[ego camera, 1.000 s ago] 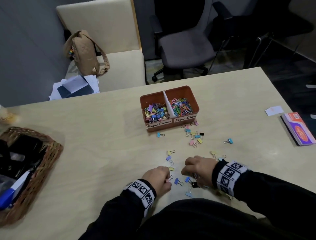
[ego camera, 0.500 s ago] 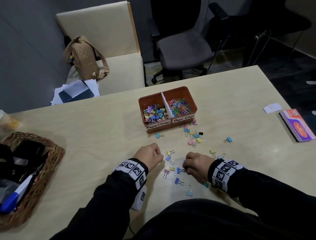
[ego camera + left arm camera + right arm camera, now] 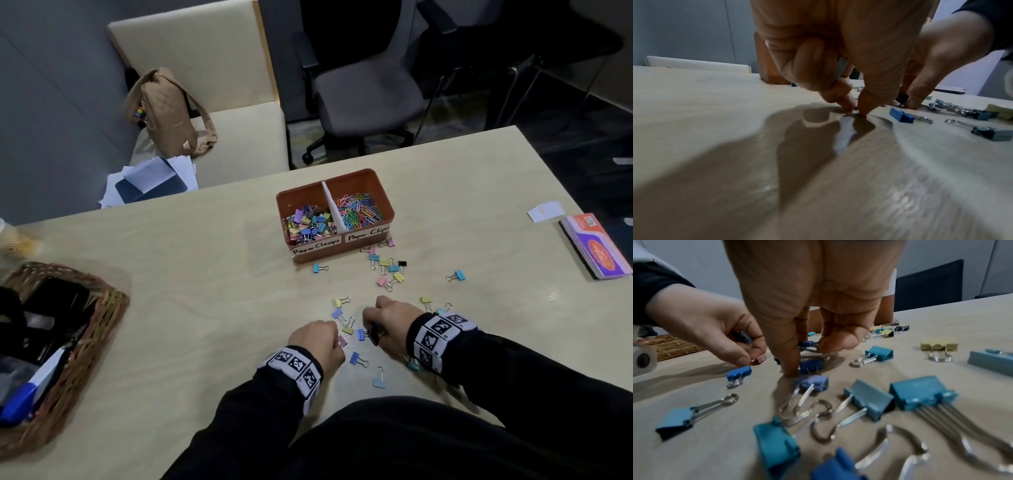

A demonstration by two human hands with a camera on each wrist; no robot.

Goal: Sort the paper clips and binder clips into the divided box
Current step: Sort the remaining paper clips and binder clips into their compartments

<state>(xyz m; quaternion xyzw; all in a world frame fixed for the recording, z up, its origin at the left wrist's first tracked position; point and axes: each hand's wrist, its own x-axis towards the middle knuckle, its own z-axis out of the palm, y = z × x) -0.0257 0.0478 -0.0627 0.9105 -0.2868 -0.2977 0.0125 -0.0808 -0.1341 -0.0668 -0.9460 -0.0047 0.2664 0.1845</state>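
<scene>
Both hands are down on the pale wooden table (image 3: 178,308), close together, fingers curled into a pinch. The left hand (image 3: 317,341) has its grip closed on small binder clips: a dark teal one (image 3: 744,336) is tucked inside the curled fingers, and thumb and fingertip press together at a pink binder clip (image 3: 342,340) lying on the table. The right hand (image 3: 390,320) bends its fingers down over a dark blue binder clip (image 3: 807,344), its grip tight on the wire handles, with the thumb tip planted on the table beside another blue clip (image 3: 810,365).

Around the hands lie loose binder clips (image 3: 358,358), blue, yellow and lilac, from 12 o'clock of the left hand round to 5 o'clock of the right. At 12 o'clock of the right hand, nearer the box, sits a second scatter of pink, yellow, blue and black clips (image 3: 388,269), with a single light blue clip (image 3: 457,275) apart at 1 o'clock.

Further out at 12 o'clock stands the orange-brown divided box (image 3: 388,212), a white partition down its middle. Its left compartment holds coloured binder clips, its right one coloured paper clips (image 3: 359,209); handwritten labels run along the front.

At 9 o'clock, at the table's edge, is a woven wicker basket (image 3: 102,315). At 2 o'clock lie an orange and purple booklet (image 3: 597,250) and a small white card (image 3: 546,210).
</scene>
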